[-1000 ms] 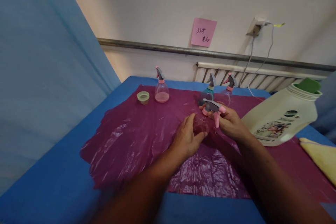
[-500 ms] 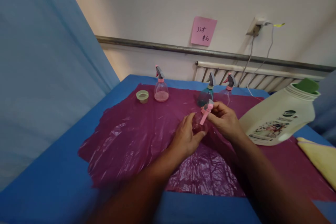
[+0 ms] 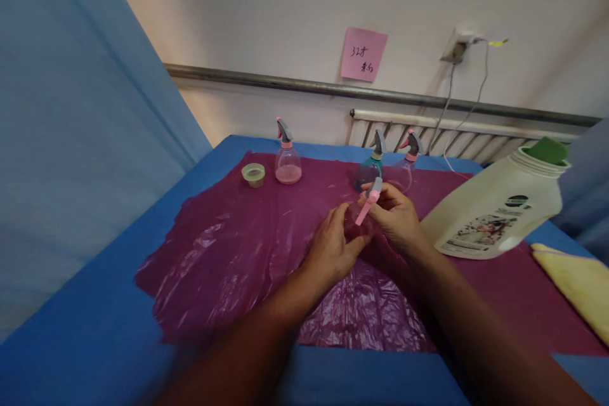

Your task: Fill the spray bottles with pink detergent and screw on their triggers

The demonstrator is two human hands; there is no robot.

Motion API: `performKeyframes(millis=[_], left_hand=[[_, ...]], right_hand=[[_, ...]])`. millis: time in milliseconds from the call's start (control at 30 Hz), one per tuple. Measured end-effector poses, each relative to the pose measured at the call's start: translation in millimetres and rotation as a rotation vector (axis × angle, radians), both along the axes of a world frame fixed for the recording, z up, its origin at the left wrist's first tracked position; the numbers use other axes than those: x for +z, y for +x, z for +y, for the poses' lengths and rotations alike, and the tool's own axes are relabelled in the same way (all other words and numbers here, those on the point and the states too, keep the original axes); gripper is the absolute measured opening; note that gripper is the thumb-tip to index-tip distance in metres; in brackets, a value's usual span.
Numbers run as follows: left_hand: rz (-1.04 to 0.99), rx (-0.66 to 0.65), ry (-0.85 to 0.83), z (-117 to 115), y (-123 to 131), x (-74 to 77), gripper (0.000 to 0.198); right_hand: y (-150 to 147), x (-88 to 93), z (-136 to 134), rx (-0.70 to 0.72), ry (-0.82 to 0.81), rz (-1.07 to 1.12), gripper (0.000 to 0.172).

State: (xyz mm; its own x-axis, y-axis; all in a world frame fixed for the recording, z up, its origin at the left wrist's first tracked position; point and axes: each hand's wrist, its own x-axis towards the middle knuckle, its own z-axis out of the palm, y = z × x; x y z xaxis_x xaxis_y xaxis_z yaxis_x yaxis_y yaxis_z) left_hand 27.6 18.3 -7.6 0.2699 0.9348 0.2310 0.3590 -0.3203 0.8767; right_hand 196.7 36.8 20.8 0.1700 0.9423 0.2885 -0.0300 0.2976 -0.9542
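Observation:
Near the middle of the purple plastic sheet (image 3: 228,254), my left hand (image 3: 335,244) is wrapped round the clear body of a spray bottle (image 3: 353,219). My right hand (image 3: 397,216) grips the same bottle's pink and grey spray head (image 3: 368,202) at its collar, with the pink trigger pointing down and left. Just behind stand a teal spray bottle (image 3: 368,171) and a clear one with a pink and grey head (image 3: 403,171). Farther left are a spray bottle with pink liquid (image 3: 288,171) and a small green-rimmed cup (image 3: 254,175).
A large white jug (image 3: 499,209) with a green piece in its mouth leans at the right. Beside it lies a yellow cloth (image 3: 573,279). A blue curtain (image 3: 85,108) hangs at the left; a metal rail (image 3: 295,84) and a radiator (image 3: 428,127) line the wall.
The spray head in my right hand has turned a little. The whole view has shifted slightly, and my left hand stays round the bottle.

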Motion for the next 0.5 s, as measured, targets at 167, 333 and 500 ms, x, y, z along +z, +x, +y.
performKeyframes(millis=[167,333,500], left_hand=[[0.024,0.018,-0.003,-2.0,-0.2,-1.4,0.077],[0.033,0.015,0.0,-1.6,-0.3,-1.8,0.077],[0.004,-0.016,0.036,1.2,0.3,-3.8,0.076]], right_hand=[[7.0,4.1,-8.1,0.009,0.045,-0.12,0.043],[16.9,12.5,-11.0,0.073,0.098,-0.205,0.038],[21.6,6.6,-6.4,0.095,0.08,-0.175,0.032]])
